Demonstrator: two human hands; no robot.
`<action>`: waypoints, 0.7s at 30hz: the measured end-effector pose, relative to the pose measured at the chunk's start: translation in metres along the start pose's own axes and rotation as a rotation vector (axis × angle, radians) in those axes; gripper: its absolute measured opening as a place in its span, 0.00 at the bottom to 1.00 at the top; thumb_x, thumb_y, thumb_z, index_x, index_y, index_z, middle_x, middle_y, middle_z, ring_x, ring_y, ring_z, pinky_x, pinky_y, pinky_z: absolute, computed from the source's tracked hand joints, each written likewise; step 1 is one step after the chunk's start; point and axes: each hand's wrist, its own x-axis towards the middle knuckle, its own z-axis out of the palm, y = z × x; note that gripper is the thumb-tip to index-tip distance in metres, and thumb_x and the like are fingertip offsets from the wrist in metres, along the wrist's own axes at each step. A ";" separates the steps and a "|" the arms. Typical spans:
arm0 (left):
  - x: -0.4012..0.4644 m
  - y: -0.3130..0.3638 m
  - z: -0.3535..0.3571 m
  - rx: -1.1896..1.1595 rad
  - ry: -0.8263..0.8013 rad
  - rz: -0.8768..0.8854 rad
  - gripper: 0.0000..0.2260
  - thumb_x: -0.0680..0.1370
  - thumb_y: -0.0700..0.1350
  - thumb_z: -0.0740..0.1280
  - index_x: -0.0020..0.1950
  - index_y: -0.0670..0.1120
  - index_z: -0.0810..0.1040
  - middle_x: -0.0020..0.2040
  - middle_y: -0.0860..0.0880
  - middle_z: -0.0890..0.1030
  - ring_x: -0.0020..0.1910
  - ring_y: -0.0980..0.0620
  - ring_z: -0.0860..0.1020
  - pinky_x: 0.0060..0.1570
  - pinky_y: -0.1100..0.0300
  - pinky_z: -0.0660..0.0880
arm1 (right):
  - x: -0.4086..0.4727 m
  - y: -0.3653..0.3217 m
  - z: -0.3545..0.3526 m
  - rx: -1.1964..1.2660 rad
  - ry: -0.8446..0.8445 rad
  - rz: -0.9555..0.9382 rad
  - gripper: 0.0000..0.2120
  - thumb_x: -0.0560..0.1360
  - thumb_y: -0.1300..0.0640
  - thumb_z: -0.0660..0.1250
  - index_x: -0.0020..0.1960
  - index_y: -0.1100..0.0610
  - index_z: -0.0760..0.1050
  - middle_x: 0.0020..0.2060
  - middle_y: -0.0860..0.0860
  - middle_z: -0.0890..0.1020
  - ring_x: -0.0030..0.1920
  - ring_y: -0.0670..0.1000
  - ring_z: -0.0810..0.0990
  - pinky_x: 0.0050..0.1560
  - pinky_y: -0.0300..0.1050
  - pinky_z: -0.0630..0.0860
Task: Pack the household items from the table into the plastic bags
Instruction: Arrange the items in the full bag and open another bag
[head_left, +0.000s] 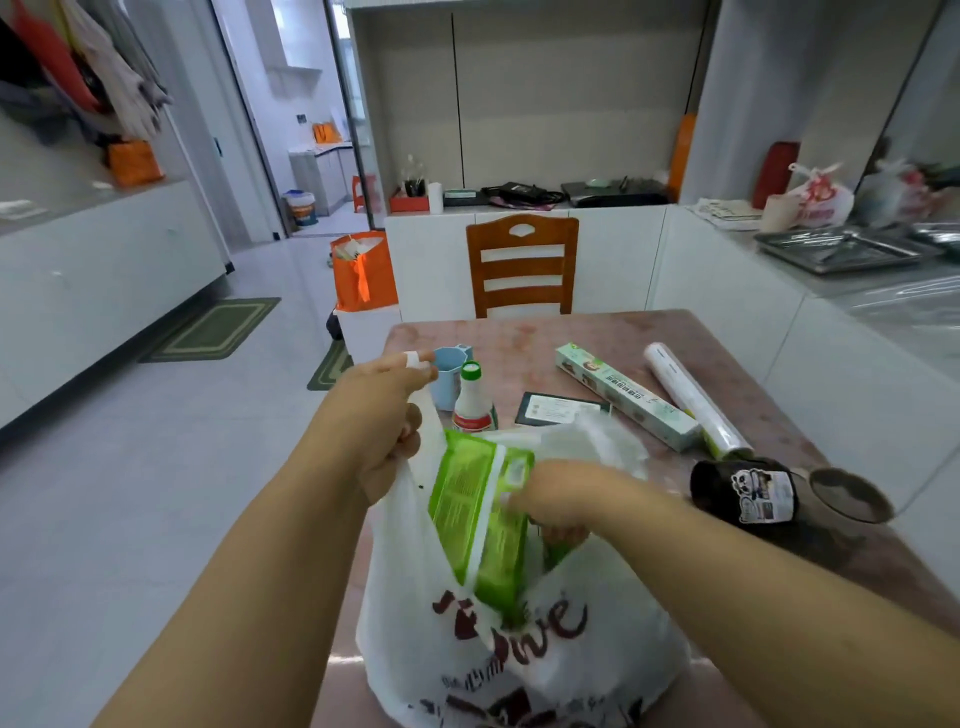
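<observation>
Kitchen worktop behind, the left hand grips the limp, slippery plastic bag by its handle while the right hand pinches a light, stiff green packet by its edge.

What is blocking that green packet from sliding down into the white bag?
Nothing visible. The left hand holds the white plastic bag open by its handle, and the right hand grips the green packet, already partly inside the mouth.

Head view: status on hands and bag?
Left hand holds white plastic bag open by its handle. Right hand pushes green flat packet in, half inside. Nothing blocking.
</observation>
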 end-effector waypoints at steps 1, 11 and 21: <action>-0.003 0.000 -0.002 -0.016 -0.009 0.004 0.06 0.79 0.40 0.63 0.48 0.47 0.79 0.50 0.44 0.72 0.18 0.59 0.60 0.18 0.70 0.56 | -0.003 0.000 0.000 -0.215 0.101 -0.047 0.22 0.82 0.45 0.53 0.34 0.56 0.66 0.34 0.53 0.73 0.45 0.57 0.78 0.46 0.46 0.74; -0.012 0.004 -0.012 -0.107 -0.010 -0.023 0.13 0.80 0.44 0.59 0.61 0.39 0.75 0.59 0.43 0.79 0.19 0.59 0.61 0.16 0.70 0.57 | 0.008 -0.022 0.020 -0.311 -0.038 -0.373 0.20 0.81 0.63 0.52 0.72 0.60 0.64 0.68 0.59 0.72 0.65 0.62 0.71 0.64 0.54 0.69; -0.032 0.006 -0.043 -0.084 -0.182 -0.155 0.18 0.79 0.50 0.59 0.57 0.38 0.78 0.53 0.39 0.75 0.18 0.59 0.63 0.13 0.72 0.58 | -0.007 -0.042 0.017 -0.646 -0.108 -0.268 0.24 0.80 0.47 0.54 0.75 0.52 0.61 0.72 0.57 0.66 0.69 0.60 0.66 0.64 0.51 0.66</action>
